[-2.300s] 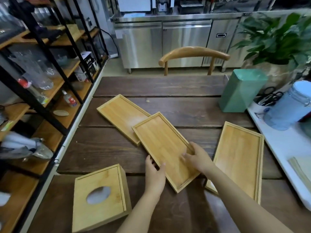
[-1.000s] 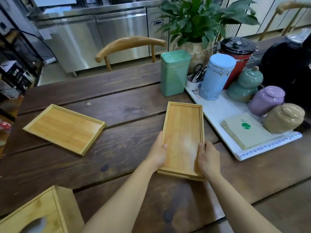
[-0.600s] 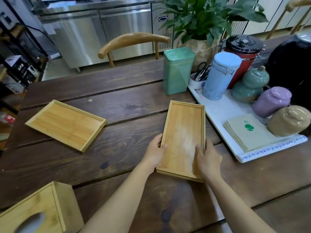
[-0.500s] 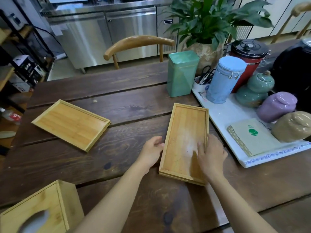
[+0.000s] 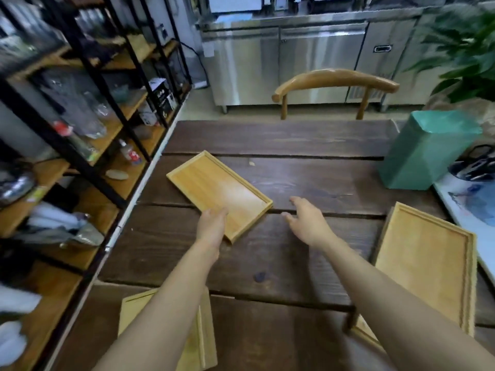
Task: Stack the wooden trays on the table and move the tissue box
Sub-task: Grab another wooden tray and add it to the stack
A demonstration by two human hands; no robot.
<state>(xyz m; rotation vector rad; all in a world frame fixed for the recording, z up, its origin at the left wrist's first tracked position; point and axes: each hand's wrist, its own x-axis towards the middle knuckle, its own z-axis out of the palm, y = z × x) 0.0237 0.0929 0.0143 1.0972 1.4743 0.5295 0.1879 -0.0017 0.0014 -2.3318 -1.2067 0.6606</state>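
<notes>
One light wooden tray point(image 5: 218, 188) lies at an angle on the dark wooden table point(image 5: 294, 145), left of centre. My left hand point(image 5: 211, 227) rests on its near corner, fingers over the rim. My right hand point(image 5: 308, 220) hovers open above the bare table, just right of that tray and apart from it. At the right, two wooden trays point(image 5: 428, 263) lie stacked, partly behind my right forearm. The wooden tissue box point(image 5: 203, 338) sits at the near edge, mostly covered by my left forearm.
A black-framed shelf unit point(image 5: 80, 129) packed with glassware stands along the table's left side. A green tin point(image 5: 426, 151) and a white tray point(image 5: 476, 210) with jars sit at the right. A wooden chair point(image 5: 334, 81) stands at the far end.
Both hands have let go of the stacked trays on the right and moved left to the lone tray. My view has swung left, so the shelf unit shows again.
</notes>
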